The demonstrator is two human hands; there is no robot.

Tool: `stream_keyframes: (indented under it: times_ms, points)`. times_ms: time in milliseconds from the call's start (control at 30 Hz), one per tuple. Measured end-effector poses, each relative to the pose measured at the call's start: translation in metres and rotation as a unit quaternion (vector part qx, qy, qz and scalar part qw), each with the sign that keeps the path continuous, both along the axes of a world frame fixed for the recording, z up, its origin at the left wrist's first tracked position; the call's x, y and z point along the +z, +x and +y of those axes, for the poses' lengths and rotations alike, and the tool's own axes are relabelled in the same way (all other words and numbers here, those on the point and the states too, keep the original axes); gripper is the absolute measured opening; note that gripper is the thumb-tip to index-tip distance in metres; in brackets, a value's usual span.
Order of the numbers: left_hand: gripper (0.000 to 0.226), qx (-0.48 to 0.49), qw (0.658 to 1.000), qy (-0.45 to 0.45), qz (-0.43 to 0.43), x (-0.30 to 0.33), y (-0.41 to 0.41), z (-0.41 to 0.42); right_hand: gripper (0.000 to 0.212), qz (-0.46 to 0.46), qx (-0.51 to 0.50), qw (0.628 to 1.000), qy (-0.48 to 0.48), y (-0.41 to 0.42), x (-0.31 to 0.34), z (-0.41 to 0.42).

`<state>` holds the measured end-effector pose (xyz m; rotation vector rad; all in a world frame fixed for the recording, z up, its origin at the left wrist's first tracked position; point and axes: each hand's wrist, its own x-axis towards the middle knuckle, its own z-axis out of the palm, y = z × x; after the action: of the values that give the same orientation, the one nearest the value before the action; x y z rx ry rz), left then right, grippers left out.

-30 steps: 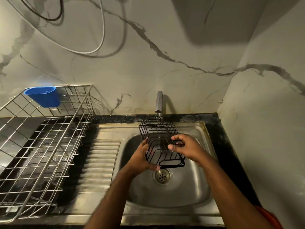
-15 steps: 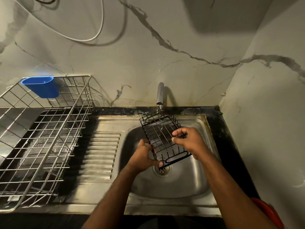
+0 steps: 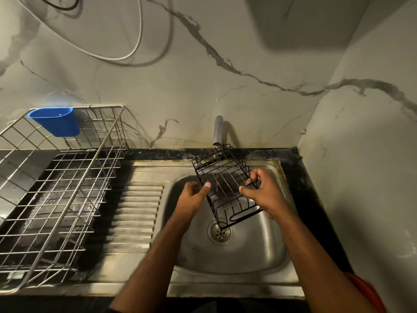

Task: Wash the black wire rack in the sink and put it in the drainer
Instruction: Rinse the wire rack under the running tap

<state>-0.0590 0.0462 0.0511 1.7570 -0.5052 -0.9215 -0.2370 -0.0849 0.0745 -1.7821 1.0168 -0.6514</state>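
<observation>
We hold the black rack between our two hands, up over the sink and under the tap. Water runs down on it. Our left hand grips its left side with the thumb on top. Our right hand pinches the wires on its right side. The drainer sits well off to the left.

Wire rack over the sink under the tap — drainer left, cup on its back rim.
</observation>
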Motion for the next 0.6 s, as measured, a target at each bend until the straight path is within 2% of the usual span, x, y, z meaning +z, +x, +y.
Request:
stream_keyframes:
  times_ms: [200,367,600]
  points:
    - [0.045,0.011,0.989,-0.042,0.142,0.001,-0.009,-0.007,0.034,0.034,0.062,0.996,-0.06,-0.011,0.011,-0.001]
    - [0.017,0.03,0.979,-0.071,0.187,-0.004,-0.019,-0.011,0.041,0.05,0.07,0.995,-0.05,-0.016,0.012,-0.003]
    - [0.021,0.063,0.973,-0.108,0.194,-0.003,-0.027,-0.017,0.048,0.127,0.095,0.984,-0.081,-0.026,0.003,-0.01]
